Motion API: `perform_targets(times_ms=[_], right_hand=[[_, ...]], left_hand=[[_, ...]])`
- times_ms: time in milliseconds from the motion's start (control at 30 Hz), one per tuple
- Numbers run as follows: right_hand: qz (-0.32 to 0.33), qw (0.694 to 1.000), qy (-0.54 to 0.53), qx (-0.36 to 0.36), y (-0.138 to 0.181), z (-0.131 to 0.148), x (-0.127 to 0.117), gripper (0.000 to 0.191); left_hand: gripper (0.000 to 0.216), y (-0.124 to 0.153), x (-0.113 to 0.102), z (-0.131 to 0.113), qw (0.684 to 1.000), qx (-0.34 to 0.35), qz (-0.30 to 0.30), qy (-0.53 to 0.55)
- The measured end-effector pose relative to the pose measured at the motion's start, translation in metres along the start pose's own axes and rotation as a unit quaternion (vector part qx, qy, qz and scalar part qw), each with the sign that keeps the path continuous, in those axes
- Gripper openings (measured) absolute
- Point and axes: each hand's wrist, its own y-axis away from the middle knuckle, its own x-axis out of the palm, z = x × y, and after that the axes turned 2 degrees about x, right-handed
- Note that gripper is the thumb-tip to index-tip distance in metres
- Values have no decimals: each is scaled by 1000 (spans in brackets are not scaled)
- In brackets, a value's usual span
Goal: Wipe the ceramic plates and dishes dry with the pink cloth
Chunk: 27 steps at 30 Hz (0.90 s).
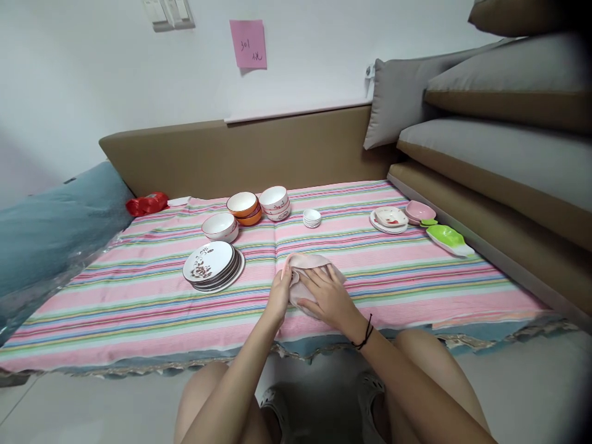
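Observation:
A pale pink plate (306, 262) is held tilted just above the striped cloth (139, 302), near its front edge. My left hand (279, 297) is closed round the plate's left rim. On the plate's face lies my right hand (329, 297), fingers together and pressed down on what looks like a pale pink rag (298, 293); I cannot tell for sure. To the left is a stack of flowered plates (210, 264).
Behind stand a white bowl (220, 226), an orange bowl stack (243, 207), a white bowl stack (274, 202) and small white saucers (312, 217). At the right are a plate stack (390, 219), a pink bowl (420, 211) and a green dish (448, 237). Sofa cushions (485, 148) rise on the right.

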Motion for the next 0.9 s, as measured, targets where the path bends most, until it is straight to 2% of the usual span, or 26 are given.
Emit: perform_targets(times_ms=[167, 233, 333, 433, 600, 767, 900], right_hand=[[-16, 999, -46, -13, 1, 4, -2, 37], [-8, 995, -89, -34, 2, 6, -1, 36], [7, 990, -130, -61, 6, 7, 1, 41], [15, 990, -118, -72, 7, 8, 2, 38], [-9, 997, -68, -35, 6, 4, 4, 56], [-9, 999, -38, -16, 4, -1, 3, 60], [-8, 997, -61, -44, 1, -4, -15, 42]], left_hand=[[61, -3, -4, 3, 992, -47, -67, 94], [62, -2, -4, 3, 991, -49, -71, 102], [61, 1, -2, 0, 996, -55, -5, 76], [59, 7, 1, -4, 996, -57, 68, 23], [50, 9, 0, -3, 994, -39, 101, -8], [45, 4, -4, -1, 996, -52, 69, -34], [32, 0, -5, 0, 997, -73, -16, -28]])
